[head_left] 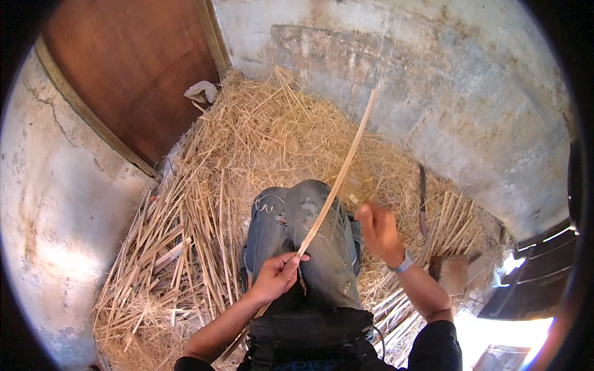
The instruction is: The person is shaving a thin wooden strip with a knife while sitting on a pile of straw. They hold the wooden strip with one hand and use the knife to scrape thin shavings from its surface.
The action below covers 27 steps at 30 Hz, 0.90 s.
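Observation:
A long, pale split-bamboo strip [345,168] runs slantwise over my lap, its far end raised toward the back wall. My left hand [278,276] is closed around its near part, thumb on top, just in front of my body. Off the strip's right side, beside my right knee, my right hand [378,232] is raised with its fingers curled in. Motion blurs it, and whatever it may hold does not show. A watch with a light band [405,261] is on that wrist. Worn dark trousers [309,210] cover my bent knees under the strip.
Shavings [247,123] are heaped across the floor ahead. Many loose strips [179,247] lie to the left. On the right are a long dark blade-like tool [422,201], more strips [451,216] and a brick-like block [450,272]. A stained wall [433,80] and a brown door [130,68] enclose the space.

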Available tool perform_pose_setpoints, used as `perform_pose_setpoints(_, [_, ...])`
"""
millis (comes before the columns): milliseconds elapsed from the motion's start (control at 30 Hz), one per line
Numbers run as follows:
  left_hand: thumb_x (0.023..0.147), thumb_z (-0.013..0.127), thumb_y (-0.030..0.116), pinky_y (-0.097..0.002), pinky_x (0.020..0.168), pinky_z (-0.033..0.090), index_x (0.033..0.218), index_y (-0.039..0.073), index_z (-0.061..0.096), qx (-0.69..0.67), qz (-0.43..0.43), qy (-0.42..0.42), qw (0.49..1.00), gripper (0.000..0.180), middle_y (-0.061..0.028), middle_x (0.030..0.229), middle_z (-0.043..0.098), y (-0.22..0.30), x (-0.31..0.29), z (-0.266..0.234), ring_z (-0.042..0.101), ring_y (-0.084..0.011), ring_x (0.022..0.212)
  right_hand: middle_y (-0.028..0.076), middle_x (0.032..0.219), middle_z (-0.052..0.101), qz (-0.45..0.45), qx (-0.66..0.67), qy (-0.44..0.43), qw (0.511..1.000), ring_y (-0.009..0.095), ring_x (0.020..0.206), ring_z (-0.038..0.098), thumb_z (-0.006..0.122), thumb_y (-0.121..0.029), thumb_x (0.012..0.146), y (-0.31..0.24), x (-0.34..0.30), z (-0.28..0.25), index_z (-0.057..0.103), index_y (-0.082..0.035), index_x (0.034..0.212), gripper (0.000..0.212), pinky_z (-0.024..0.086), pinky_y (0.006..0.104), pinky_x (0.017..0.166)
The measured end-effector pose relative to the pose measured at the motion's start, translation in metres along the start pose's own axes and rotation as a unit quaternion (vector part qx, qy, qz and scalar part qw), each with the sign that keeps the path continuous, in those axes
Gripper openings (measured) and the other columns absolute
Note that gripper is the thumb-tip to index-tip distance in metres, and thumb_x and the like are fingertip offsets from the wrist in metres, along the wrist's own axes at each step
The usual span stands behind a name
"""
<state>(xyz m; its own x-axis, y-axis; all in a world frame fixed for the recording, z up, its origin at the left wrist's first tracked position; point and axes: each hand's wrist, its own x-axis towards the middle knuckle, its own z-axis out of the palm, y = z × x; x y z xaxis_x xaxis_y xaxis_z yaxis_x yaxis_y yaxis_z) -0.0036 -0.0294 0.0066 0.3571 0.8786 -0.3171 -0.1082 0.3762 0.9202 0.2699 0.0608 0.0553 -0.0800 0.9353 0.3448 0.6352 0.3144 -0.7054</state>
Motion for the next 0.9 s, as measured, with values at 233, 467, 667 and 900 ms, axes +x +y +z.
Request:
perform_pose_setpoints(233, [0.108,0.054,0.027,-0.0262,0.057,0.039,0.118,0.001,0.068,0.188,0.072,0.083,0.976,0.031,0.0026,0.066,0.049,-0.006,0.006,0.013,0.045,-0.0059,0.063,0.007,0.062,0.058,0.132,0.044,-0.095,0.986,0.013,0.056,0.054,0.076,-0.040,0.091,-0.001,0.006,0.025,0.071,-0.001,0.097,0.040,0.044,0.0332,0.053])
perform_pose_setpoints(467, [0.108,0.054,0.026,-0.0252,0.056,0.037,0.118,0.001,0.068,0.186,0.091,0.089,0.974,0.030,0.0042,0.067,0.047,-0.013,0.007,0.008,0.043,-0.0050,0.061,-0.003,0.065,0.059,0.151,0.287,0.036,0.945,0.008,0.056,0.053,0.067,-0.021,0.099,0.065,0.037,0.025,0.070,-0.002,0.095,0.019,0.041,0.0265,0.050])
perform_pose_setpoints(667, [0.108,0.054,0.025,-0.0261,0.058,0.040,0.117,0.001,0.068,0.185,0.075,0.073,0.977,0.029,0.0017,0.070,0.050,-0.016,0.004,0.000,0.046,-0.0064,0.063,-0.002,0.056,0.044,0.142,0.444,0.462,0.755,0.011,0.045,0.043,0.057,-0.020,0.101,0.135,0.106,-0.083,0.056,-0.009,0.080,0.024,0.034,0.0268,0.042])
perform_pose_setpoints(900, [0.109,0.051,0.026,-0.0245,0.053,0.036,0.121,0.001,0.066,0.126,0.041,0.034,0.991,0.031,0.0045,0.065,0.045,-0.016,0.007,-0.001,0.042,-0.0053,0.057,0.007,0.060,0.046,-0.027,-0.011,0.369,0.929,0.018,0.044,0.043,0.053,-0.021,0.105,0.130,0.087,-0.093,0.052,-0.007,0.083,0.025,0.037,0.0349,0.043])
